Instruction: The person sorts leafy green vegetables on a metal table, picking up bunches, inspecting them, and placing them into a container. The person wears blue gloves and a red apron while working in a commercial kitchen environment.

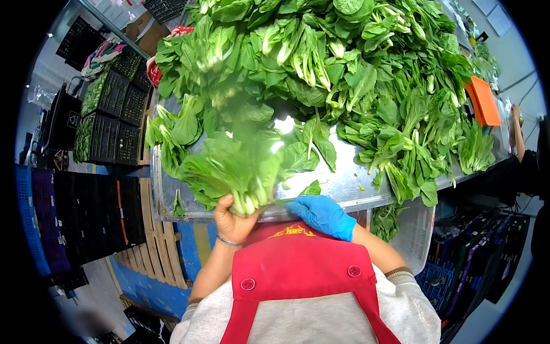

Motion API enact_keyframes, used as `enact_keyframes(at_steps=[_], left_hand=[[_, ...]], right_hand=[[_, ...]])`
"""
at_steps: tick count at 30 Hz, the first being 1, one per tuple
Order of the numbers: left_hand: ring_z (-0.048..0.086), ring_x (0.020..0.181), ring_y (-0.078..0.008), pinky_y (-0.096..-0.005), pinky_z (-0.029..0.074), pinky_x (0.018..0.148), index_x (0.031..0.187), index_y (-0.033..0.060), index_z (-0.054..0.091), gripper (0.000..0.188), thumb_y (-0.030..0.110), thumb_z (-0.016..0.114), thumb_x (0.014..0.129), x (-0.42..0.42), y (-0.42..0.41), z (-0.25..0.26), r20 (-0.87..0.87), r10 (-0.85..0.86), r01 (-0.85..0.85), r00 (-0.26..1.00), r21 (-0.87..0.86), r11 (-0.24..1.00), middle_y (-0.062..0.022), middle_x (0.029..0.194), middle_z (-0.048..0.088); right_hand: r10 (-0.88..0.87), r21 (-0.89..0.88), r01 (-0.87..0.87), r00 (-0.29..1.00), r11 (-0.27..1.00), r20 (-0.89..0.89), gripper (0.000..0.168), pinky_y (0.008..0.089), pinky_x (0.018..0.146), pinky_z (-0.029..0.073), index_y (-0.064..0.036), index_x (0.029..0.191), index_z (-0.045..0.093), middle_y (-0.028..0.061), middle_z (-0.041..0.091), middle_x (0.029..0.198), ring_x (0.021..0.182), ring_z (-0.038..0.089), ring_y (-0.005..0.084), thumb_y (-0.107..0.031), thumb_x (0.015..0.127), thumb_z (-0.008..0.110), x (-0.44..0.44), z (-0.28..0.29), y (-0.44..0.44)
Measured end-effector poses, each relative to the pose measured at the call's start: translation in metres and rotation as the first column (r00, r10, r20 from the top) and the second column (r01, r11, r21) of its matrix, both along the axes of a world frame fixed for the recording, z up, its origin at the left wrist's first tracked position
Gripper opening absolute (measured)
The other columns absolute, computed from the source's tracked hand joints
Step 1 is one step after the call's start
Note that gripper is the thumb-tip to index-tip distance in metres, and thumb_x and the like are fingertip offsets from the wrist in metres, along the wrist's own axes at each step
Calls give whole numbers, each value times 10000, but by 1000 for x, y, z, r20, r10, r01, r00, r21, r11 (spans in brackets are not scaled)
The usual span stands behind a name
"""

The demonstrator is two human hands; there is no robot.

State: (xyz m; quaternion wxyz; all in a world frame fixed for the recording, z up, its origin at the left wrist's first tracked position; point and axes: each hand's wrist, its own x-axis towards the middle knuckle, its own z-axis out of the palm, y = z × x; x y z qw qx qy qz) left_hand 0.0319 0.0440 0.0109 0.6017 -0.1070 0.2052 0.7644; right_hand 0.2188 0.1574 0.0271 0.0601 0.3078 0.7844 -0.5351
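Note:
My bare left hand grips a bunch of leafy greens by its pale stem ends, at the front edge of a metal table. The leaves fan out away from me over the tabletop. Just right of the bunch, my right hand, in a blue glove, has its fingers curled around a thin green leaf stalk. A small leaf shows just beyond the glove. Loose leaves lie on the wet metal, and a large heap of similar greens covers the far side.
Black crates of greens are stacked at left, near a wooden pallet. A translucent bin sits below the table's front right edge. An orange plastic piece stands at right, near another person's arm.

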Motion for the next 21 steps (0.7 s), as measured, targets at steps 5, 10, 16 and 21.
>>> enact_keyframes(at_steps=[5,10,16,21], left_hand=[[371,1229,-342,-598,201,1052,1257,56,413,582,151,631,726,-21,-2,14,-44,105,-101,993,87,991,-142,1293,438],[341,1246,-349,-589,184,1060,1298,52,350,647,127,619,714,-29,-8,15,8,208,-208,978,89,974,-139,1329,394],[379,1217,-352,-577,227,1048,1273,48,395,593,188,620,742,-20,-4,14,-85,106,-100,991,76,992,-144,1308,421],[445,1162,-315,-486,369,977,1264,35,403,561,110,562,731,-18,-10,0,-180,48,-44,983,26,999,-132,1256,475]], right_hand=[[-537,-469,342,751,814,-385,327,278,850,433,-68,1188,526,65,591,1049,963,546,150,-131,868,552,11,-26,5],[-628,-194,622,617,758,-475,412,291,871,423,-12,1206,492,106,552,1115,962,531,171,-105,817,593,15,-21,33],[-194,320,255,959,913,-209,715,441,871,380,-41,1278,375,238,459,1136,1059,446,390,-157,648,693,4,-38,48],[-184,659,351,933,665,-310,711,403,880,385,28,1296,330,194,494,1111,999,496,348,-213,718,667,-7,-28,27]])
